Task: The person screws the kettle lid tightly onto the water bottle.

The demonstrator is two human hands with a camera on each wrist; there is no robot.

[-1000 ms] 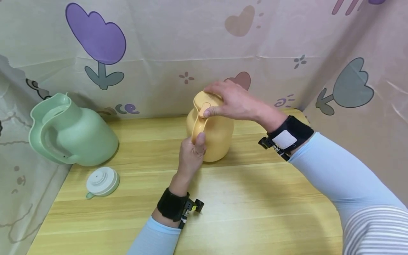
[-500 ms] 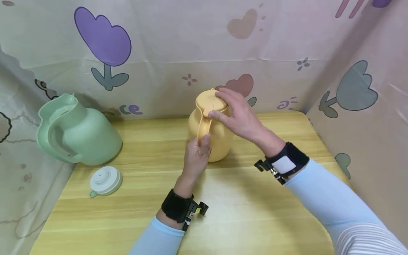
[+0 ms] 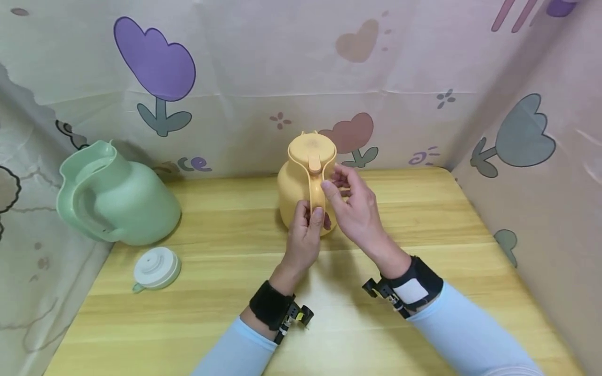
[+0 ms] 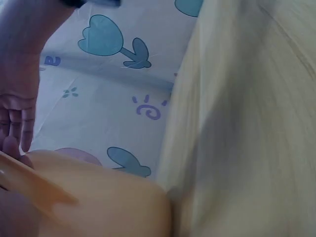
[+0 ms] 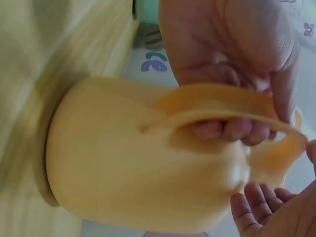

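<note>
A yellow thermos jug (image 3: pixel 292 190) stands upright at the back middle of the table, its round lid (image 3: pixel 308 146) seated in the top. The jug's handle (image 3: pixel 317 196) faces the person. My left hand (image 3: pixel 303 243) grips this handle low down, fingers passing through the loop, as the right wrist view shows with the left hand (image 5: pixel 222 44) around it. My right hand (image 3: pixel 359 209) is just right of the handle. Its thumb tip lies at the upper handle, while the loosely bent fingers (image 5: pixel 254 202) hover beside the jug's shoulder.
A green jug (image 3: pixel 141 201) leans over at the back left, its mouth lidless. In front of it a white and green lid (image 3: pixel 155 267) lies on the wooden table (image 3: pixel 211 324). Patterned cloth (image 3: pixel 235 62) hangs behind and along both sides.
My right hand has come off the lid, down to the handle's right side. The yellow jug has turned slightly, bringing its handle toward the person, with my left hand still gripping it.
</note>
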